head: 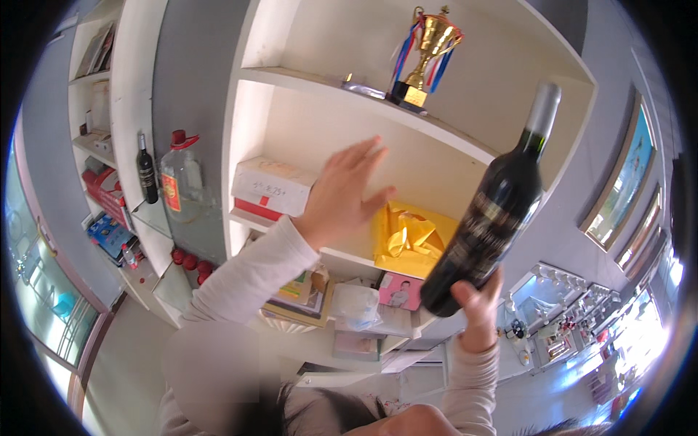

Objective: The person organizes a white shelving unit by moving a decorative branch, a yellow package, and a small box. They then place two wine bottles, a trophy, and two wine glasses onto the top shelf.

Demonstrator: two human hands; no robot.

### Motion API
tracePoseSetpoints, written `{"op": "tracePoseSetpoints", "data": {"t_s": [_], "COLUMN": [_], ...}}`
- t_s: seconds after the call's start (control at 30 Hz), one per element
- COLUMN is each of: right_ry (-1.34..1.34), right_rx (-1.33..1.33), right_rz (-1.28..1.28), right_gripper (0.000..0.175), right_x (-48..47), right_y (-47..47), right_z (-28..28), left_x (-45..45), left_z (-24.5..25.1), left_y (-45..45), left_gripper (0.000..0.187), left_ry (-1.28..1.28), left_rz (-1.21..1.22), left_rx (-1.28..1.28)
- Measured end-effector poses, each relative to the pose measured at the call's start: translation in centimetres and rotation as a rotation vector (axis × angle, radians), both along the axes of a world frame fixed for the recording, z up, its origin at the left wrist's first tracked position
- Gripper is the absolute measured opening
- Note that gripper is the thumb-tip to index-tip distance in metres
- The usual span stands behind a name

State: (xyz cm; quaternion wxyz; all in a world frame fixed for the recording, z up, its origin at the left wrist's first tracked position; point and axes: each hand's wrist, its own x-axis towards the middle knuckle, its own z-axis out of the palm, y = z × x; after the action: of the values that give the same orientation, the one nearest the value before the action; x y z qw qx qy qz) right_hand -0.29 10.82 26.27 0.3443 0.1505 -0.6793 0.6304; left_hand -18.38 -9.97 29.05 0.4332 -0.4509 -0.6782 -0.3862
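My right hand (pixel 480 305) grips a dark wine bottle (pixel 485 223) near its base; the bottle tilts with its silver-wrapped neck up and to the right. My left hand (pixel 346 193) is raised with fingers apart and holds nothing, in front of the middle compartment of a white shelf unit (pixel 349 87). Behind it at the left lies a white box (pixel 272 182) with writing and a red band. Crumpled yellow wrapping (pixel 409 240) lies between my hands. On the shelf above stands a gold trophy cup (pixel 431 43) with ribbons and a black base.
A second wine bottle (pixel 146 170) and a large clear plastic jug (pixel 182 174) with a red cap stand on glass shelves at the left. Below my hands are stacked books (pixel 300 305), a white plastic bag (pixel 357 305) and a pink picture (pixel 399 291). Framed pictures (pixel 624 180) hang at the right.
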Motion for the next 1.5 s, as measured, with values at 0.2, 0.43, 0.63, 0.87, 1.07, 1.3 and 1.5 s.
{"op": "tracePoseSetpoints", "data": {"t_s": [0.2, 0.43, 0.63, 0.87, 1.07, 1.3, 1.5], "right_ry": [-0.071, -0.090, 0.055, 0.100, 0.022, -0.102, -0.251], "right_rx": [0.185, 0.152, 0.154, 0.231, 0.144, 0.186, 0.201], "right_rz": [-0.092, -0.280, -0.466, -0.683, -0.407, -0.198, -0.243], "right_gripper": [0.068, 0.046, 0.061, 0.076, 0.073, 0.057, 0.058], "right_x": [0.0, -6.3, -12.7, -18.0, -19.9, -18.8, -17.4], "right_y": [8.2, 14.2, 19.8, 24.4, 25.4, 27.4, 28.7], "right_z": [11.5, 17.8, 20.2, 20.4, 19.8, 20.4, 20.7], "left_x": [-6.7, -11.2, -11.6, -11.8, -12.0, -12.1, -12.2], "left_z": [3.9, 6.1, 5.9, 5.8, 5.8, 5.7, 5.7], "left_y": [3.2, 6.0, 6.6, 6.2, 5.9, 6.2, 6.3], "left_gripper": [0.070, 0.075, 0.072, 0.070, 0.067, 0.064, 0.063], "left_ry": [0.208, 0.235, 0.222, 0.260, 0.272, 0.295, 0.292], "left_rz": [0.503, 0.688, 0.651, 0.621, 0.599, 0.577, 0.590], "left_rx": [-0.090, -0.129, -0.142, -0.114, -0.120, -0.085, -0.075]}}
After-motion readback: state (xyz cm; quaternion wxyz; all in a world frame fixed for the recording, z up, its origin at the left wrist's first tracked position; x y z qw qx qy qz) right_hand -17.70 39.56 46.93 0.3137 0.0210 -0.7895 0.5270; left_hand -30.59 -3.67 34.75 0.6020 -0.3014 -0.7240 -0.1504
